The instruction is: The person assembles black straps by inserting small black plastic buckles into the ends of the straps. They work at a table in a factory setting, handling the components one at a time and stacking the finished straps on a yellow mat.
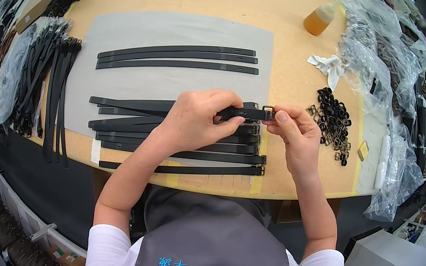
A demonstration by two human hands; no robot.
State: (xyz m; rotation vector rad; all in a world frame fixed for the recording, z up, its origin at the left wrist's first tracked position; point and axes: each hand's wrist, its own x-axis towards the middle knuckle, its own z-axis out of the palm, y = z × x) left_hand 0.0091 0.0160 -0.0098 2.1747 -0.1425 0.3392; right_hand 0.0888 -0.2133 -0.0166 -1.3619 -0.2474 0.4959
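Above the near row of straps, my left hand (189, 117) pinches a black belt (249, 114) close to its end between thumb and fingers. A dark metal buckle (268, 109) sits at that end, and my right hand (298, 137) grips it with thumb and forefinger at its right side. Under my hands lie several black belts with buckles (261, 160) at their right ends. Farther off, three black straps (180, 57) rest on the grey sheet (130, 22), with no buckles visible on them. My fingers partly cover the held belt and buckle.
Right of my hand is a pile of small black loops and buckles (336, 121). Beyond it are a crumpled white cloth (328, 66) and a bottle of amber liquid (319, 20). Belts (60, 88) hang over the table's left edge. Clear plastic bags (372, 46) line the right.
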